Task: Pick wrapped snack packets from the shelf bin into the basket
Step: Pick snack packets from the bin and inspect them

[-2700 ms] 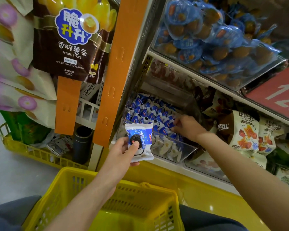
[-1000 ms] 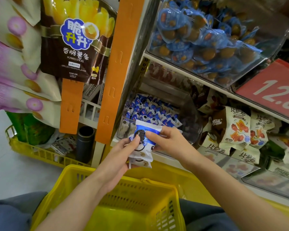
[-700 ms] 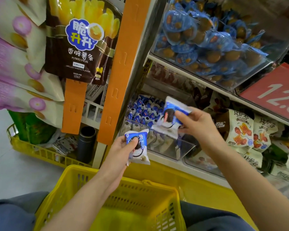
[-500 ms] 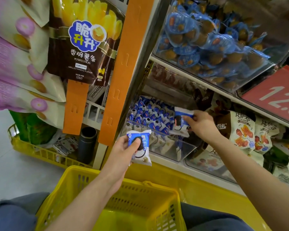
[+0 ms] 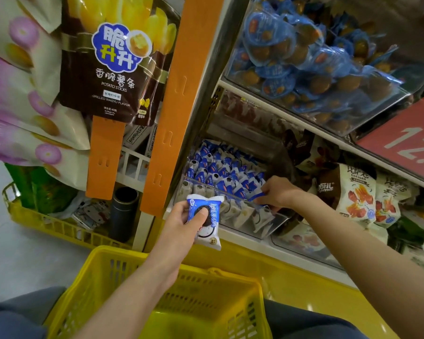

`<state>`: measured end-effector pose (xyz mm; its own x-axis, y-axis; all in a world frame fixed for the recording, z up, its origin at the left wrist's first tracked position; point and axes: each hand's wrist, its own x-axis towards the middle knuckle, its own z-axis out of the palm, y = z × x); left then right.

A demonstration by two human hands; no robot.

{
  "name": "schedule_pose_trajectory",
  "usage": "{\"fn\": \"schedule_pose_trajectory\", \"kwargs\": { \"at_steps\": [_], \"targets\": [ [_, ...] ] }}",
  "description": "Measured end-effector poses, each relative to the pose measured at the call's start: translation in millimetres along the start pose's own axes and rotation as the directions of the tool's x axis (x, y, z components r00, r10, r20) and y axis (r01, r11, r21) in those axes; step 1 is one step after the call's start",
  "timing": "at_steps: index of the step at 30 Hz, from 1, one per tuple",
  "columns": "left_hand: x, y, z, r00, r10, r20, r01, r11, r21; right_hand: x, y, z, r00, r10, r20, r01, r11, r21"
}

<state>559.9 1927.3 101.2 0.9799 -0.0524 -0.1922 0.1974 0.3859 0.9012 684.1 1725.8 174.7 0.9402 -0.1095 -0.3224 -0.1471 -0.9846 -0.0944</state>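
My left hand (image 5: 181,222) grips a blue-and-white snack packet (image 5: 207,220) with a dark cookie picture, held above the far rim of the yellow basket (image 5: 103,263). A clear shelf bin (image 5: 274,221) on the lower shelf holds several packets of the same kind (image 5: 220,172). My right hand (image 5: 276,192) reaches down into the bin's right side, its fingers pinching a blue-and-white packet (image 5: 256,195) among the others. The inside of the basket is mostly hidden by my left arm.
An orange shelf post (image 5: 179,99) stands left of the bin. A potato stick bag (image 5: 115,59) hangs at upper left. Blue wrapped snacks (image 5: 316,57) fill the bin above. White bags with red pictures (image 5: 357,194) lie to the right. A yellow floor crate (image 5: 42,221) sits at left.
My right hand took a packet away from my left hand, carried it up and right, then lowered it into the bin. My left hand keeps holding one packet, nearly still.
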Motion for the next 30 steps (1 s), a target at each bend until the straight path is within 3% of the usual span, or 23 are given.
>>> {"fn": "schedule_pose_trajectory", "kwargs": {
  "at_steps": [5, 10, 14, 17, 20, 21, 22, 24, 27, 30],
  "targets": [
    [3, -3, 1, 1.0, 0.017, -0.002, -0.017, 1.0, 0.011, 13, -3, 12, 0.998, -0.042, -0.048, 0.05, 0.979, 0.197],
    [6, -6, 3, 1.0, 0.011, -0.011, -0.01, 0.999, 0.051, 15, 5, 12, 0.995, -0.09, 0.039, 0.081, 0.98, 0.184],
    [4, -8, 3, 1.0, 0.011, -0.003, -0.01, 0.997, 0.075, 16, 4, 12, 0.996, -0.084, -0.008, 0.084, 0.977, 0.193],
    [4, -9, 2, 1.0, 0.017, -0.013, -0.016, 0.996, 0.087, 6, 0, 17, 0.969, -0.075, -0.234, 0.12, 0.976, 0.181],
    [3, -11, 1, 1.0, 0.014, -0.004, -0.013, 0.996, 0.094, -29, -9, 28, 0.795, -0.187, -0.577, 0.394, 0.883, 0.256],
    [3, -12, 1, 1.0, 0.011, 0.006, -0.012, 0.995, 0.097, -44, -13, 34, 0.738, -0.244, -0.629, 0.503, 0.821, 0.271],
    [3, -13, 1, 1.0, 0.009, 0.019, -0.011, 0.995, 0.103, -58, -17, 42, 0.719, -0.294, -0.63, 0.572, 0.765, 0.296],
    [3, -16, 2, 0.999, 0.012, 0.047, -0.018, 0.992, 0.126, -80, -23, 61, 0.769, -0.357, -0.531, 0.589, 0.718, 0.371],
    [1, -21, 3, 0.994, 0.033, 0.103, -0.051, 0.983, 0.176, -92, -28, 86, 0.861, -0.357, -0.362, 0.504, 0.688, 0.521],
    [-1, -25, 1, 0.988, 0.047, 0.147, -0.077, 0.975, 0.207, -90, -28, 94, 0.938, -0.27, -0.217, 0.332, 0.518, 0.789]
  ]
}}
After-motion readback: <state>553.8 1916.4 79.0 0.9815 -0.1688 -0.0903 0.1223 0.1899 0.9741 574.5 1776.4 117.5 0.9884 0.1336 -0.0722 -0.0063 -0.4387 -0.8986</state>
